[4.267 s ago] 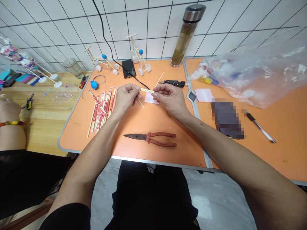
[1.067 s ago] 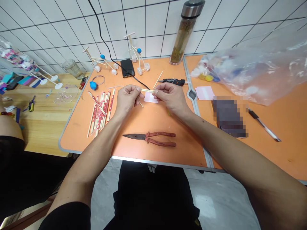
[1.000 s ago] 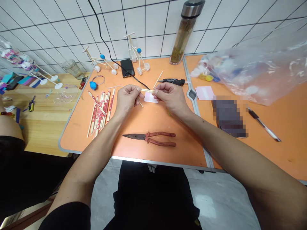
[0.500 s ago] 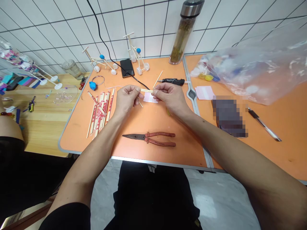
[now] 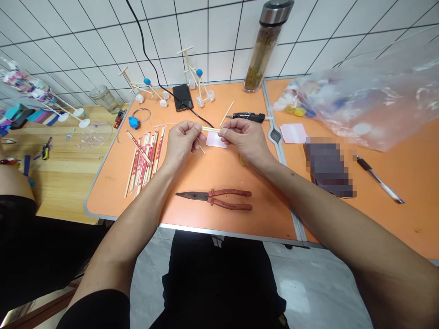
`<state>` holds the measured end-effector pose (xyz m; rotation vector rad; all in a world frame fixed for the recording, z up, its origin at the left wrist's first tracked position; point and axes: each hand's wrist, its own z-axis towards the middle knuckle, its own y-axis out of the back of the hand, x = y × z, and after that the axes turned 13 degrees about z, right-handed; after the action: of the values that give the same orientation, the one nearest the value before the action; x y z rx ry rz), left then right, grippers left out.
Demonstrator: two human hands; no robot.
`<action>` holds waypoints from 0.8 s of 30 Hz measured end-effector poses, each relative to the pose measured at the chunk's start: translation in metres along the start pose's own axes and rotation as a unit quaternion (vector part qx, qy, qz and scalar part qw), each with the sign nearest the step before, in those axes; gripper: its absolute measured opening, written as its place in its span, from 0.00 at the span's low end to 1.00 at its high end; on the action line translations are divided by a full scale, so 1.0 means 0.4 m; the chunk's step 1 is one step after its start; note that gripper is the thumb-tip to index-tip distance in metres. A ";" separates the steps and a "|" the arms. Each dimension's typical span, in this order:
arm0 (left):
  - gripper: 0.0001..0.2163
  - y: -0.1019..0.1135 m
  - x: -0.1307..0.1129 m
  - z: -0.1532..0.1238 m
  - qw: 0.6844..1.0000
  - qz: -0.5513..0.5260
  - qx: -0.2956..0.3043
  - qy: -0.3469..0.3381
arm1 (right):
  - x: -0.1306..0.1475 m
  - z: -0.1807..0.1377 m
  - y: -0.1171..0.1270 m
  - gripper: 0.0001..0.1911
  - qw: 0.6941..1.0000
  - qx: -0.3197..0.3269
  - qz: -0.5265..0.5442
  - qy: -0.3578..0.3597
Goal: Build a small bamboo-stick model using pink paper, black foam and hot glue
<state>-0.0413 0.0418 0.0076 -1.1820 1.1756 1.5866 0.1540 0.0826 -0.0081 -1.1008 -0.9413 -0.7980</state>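
Observation:
Pinched between my left hand [image 5: 183, 140] and my right hand [image 5: 243, 138] are short wooden sticks [image 5: 211, 130], lying side by side and level over the table. Each hand grips one end with thumb and fingertips. Another stick [image 5: 201, 148] pokes out below my left fingers; whether that hand holds it is unclear. Under the sticks lies a pink paper slip [image 5: 216, 140]. Beyond my right hand are a loose stick [image 5: 227, 113] and a black glue gun [image 5: 247, 117]. Red-handled long-nose pliers [image 5: 214, 200] rest nearer to me.
Wrapped chopsticks [image 5: 147, 155] lie left of my left hand. Behind stand two stick tricycle models [image 5: 199, 87], a phone [image 5: 183, 98] and a tall tea bottle [image 5: 262, 55]. A plastic bag [image 5: 353, 100], second phone [image 5: 329, 169] and pen [image 5: 380, 179] occupy the right. Someone's knee [image 5: 15, 185] shows at left.
The view has shifted very slightly. Both hands keep the same grip on the sticks, and nothing on the table has visibly moved.

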 end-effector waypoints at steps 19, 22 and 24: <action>0.19 0.001 -0.014 -0.006 1.000 0.020 0.007 0.014 | -0.006 0.002 0.005 0.06 1.000 0.000 0.002 -0.003; 0.18 0.002 -0.007 -0.002 1.000 0.029 0.005 -0.006 | -0.004 -0.001 0.002 0.07 1.000 -0.001 -0.003 -0.007; 0.18 0.002 -0.005 0.001 0.999 0.032 0.003 -0.008 | -0.002 -0.003 0.001 0.07 1.000 0.000 -0.006 -0.010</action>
<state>-0.0417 0.0418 0.0096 -1.1360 1.2162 1.6368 0.1543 0.0819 -0.0091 -1.1045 -0.9652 -0.7982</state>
